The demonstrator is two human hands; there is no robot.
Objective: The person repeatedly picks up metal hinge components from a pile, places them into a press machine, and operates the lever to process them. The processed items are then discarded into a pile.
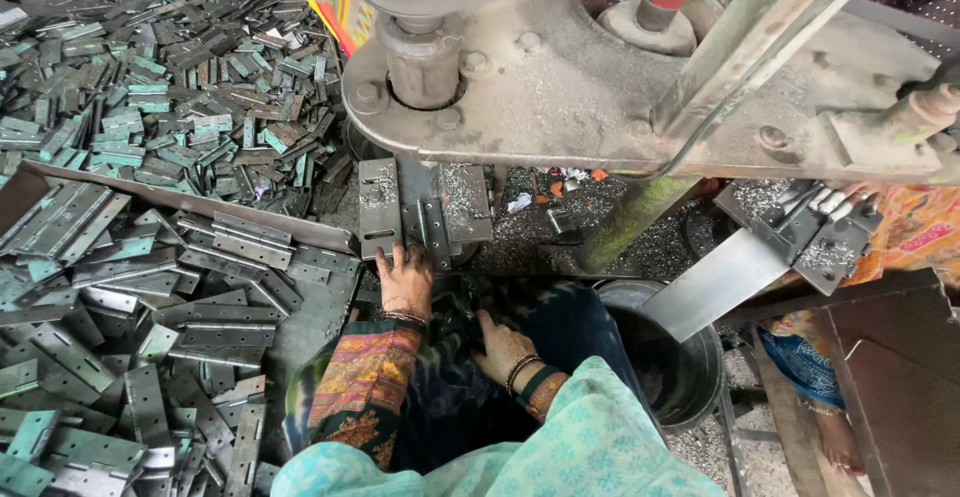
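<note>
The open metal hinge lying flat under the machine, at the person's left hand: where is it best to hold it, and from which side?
Probably by the near edge of the left leaf of the hinge, coming from the person's side. The hinge lies open and flat, its far end goes under the machine body, and the left hand already touches that near edge. The right leaf is covered with metal chips.

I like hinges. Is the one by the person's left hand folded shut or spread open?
Spread open. The hinge lies flat under the machine, both leaves either side of its middle pin, with the left hand touching its lower edge.
</note>
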